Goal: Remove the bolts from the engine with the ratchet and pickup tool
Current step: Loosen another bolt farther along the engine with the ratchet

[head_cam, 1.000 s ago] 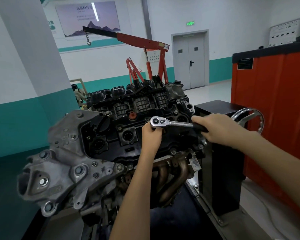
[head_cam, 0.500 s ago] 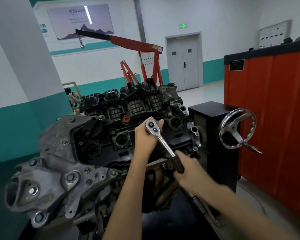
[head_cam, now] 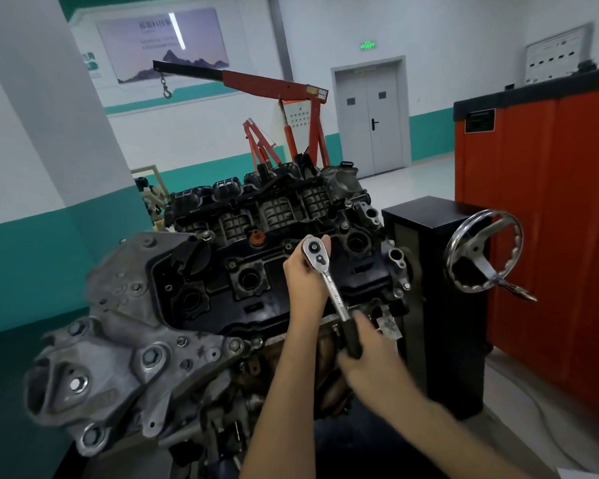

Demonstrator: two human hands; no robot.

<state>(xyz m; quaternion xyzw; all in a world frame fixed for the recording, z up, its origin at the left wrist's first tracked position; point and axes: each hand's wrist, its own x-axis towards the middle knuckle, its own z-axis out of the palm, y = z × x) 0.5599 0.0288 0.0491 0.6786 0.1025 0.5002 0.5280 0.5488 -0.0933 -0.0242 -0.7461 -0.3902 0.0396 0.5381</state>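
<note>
The engine [head_cam: 201, 305] fills the centre, with a black valve cover on top and a grey aluminium casing at the left. A chrome ratchet [head_cam: 329, 288] stands on the cover, its head at the far end and its black grip pointing toward me. My left hand [head_cam: 305, 281] holds the ratchet head from below, fingers wrapped behind it. Round the black grip, my right hand [head_cam: 367, 354] is curled. The bolt and socket under the head are hidden. Several bolts show on the grey casing. No pickup tool is in view.
A black stand box [head_cam: 440, 271] with a chrome handwheel [head_cam: 481, 254] sits right of the engine. An orange cabinet [head_cam: 550, 219] stands at the far right. A red engine crane [head_cam: 274, 95] is behind. A grey pillar rises at the left.
My right hand has swung the ratchet handle from pointing right, near the handwheel, round toward me. My left hand stayed on the ratchet head.
</note>
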